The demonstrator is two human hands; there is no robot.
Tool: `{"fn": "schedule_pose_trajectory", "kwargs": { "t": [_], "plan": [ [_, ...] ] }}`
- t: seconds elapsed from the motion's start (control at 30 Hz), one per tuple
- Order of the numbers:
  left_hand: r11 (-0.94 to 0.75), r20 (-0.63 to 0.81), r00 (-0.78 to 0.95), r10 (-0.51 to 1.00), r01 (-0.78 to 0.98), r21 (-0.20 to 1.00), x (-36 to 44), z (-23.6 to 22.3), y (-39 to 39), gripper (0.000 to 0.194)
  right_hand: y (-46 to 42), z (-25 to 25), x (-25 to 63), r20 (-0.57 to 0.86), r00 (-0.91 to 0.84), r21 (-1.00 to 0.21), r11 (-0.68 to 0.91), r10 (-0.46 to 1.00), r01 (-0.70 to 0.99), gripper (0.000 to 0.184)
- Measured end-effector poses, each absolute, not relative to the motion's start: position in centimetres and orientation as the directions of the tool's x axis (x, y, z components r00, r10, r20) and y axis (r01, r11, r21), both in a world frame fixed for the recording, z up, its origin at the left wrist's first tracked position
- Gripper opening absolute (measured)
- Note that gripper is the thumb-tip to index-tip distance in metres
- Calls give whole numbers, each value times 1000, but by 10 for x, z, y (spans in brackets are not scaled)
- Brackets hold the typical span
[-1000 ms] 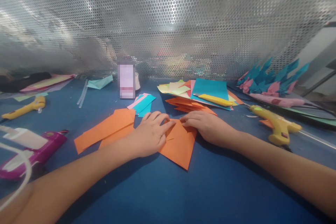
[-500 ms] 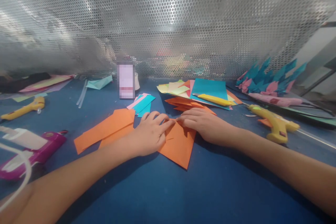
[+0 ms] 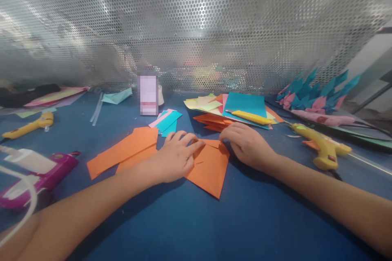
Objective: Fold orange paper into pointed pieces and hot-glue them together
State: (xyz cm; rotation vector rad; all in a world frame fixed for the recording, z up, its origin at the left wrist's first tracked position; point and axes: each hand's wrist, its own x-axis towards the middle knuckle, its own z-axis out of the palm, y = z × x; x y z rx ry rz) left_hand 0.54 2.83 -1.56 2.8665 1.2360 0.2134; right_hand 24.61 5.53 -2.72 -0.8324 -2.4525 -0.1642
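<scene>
A folded sheet of orange paper (image 3: 211, 171) lies on the blue tabletop before me, one corner pointing toward me. My left hand (image 3: 176, 157) rests spread over its left side, the forefinger stretched along the top edge. At the upper right corner, my right hand (image 3: 246, 144) has its fingers curled together on the paper; its fingertips are partly hidden. Just behind sits a stack of folded orange pieces (image 3: 212, 121). More orange paper strips (image 3: 122, 151) lie left of my left hand, partly under that forearm.
Beyond are blue and pink paper strips (image 3: 171, 121), a phone (image 3: 148, 96), and a coloured paper pile (image 3: 246, 104) bearing a yellow cutter (image 3: 252, 117). Yellow glue gun (image 3: 324, 144) and folded blue-pink paper shapes (image 3: 318, 91) stand right; a magenta tool (image 3: 61, 165) lies left. A perforated metal panel (image 3: 196, 28) rises behind.
My right hand has slid right along the paper's top edge to its corner, uncovering a narrow fold there. My left hand stays in place.
</scene>
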Motion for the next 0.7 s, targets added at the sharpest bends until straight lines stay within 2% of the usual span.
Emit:
{"fn": "schedule_pose_trajectory", "kwargs": {
  "t": [0.07, 0.23, 0.43, 0.57, 0.7],
  "plan": [
    [-689, 135, 677, 723, 720, 82, 5, -18, 29, 49, 55, -28, 244, 530, -631, -95, 779, 566, 620, 27],
    [-677, 146, 662, 735, 727, 115, 5, -21, 29, 49, 56, -30, 240, 415, -670, -132, 769, 616, 625, 20],
    [-686, 156, 668, 727, 713, 145, 5, -22, 29, 45, 57, -32, 239, 411, -637, -237, 751, 652, 616, 12],
    [-687, 194, 660, 726, 713, 141, 4, -24, 29, 45, 57, -34, 240, 423, -601, -267, 728, 677, 632, 23],
    [-694, 211, 664, 717, 706, 137, 4, -26, 30, 45, 54, -33, 239, 422, -558, -354, 697, 714, 624, 29]
  ]
}}
